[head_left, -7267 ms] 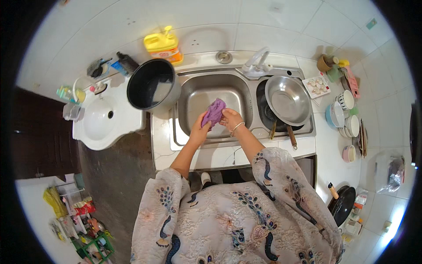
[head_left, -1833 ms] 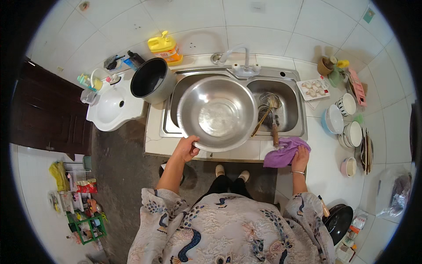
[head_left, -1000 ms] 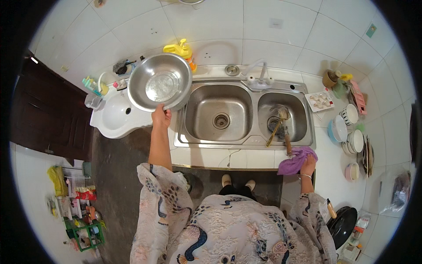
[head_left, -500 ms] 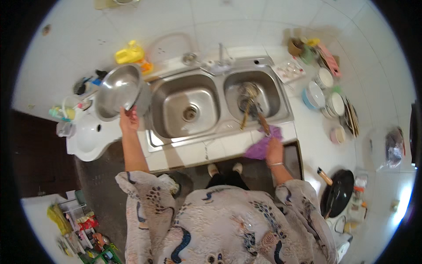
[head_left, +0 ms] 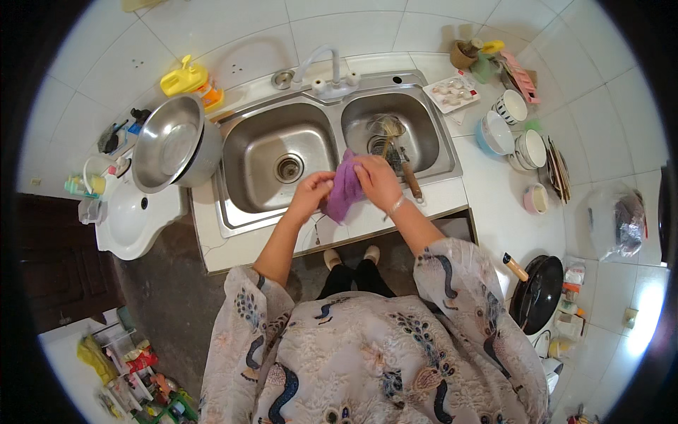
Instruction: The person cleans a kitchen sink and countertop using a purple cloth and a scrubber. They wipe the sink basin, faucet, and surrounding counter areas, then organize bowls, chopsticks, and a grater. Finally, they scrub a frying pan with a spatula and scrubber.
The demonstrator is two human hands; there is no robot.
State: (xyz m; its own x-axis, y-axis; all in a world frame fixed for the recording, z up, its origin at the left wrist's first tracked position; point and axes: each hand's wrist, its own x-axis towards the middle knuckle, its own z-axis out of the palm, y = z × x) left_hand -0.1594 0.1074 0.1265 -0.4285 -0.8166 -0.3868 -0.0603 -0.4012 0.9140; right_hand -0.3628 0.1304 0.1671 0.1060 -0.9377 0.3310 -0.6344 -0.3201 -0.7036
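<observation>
Two grips, left hand [head_left: 309,196] and right hand [head_left: 379,184], pinch the purple cloth [head_left: 344,192] over the near rim of the double sink [head_left: 254,157]; gather its folds evenly and hold both grips level to prevent slipping.

White tiled walls [head_left: 346,28] rise around a dark floor [head_left: 159,290].

Close together out in front, the left hand [head_left: 309,193] bends thumb and fingers in a pinch and the right hand [head_left: 378,182], back upward, curls its fingers; the left forearm [head_left: 277,247] slants forward and rightward, the right forearm [head_left: 418,227] forward and leftward, both bare
</observation>
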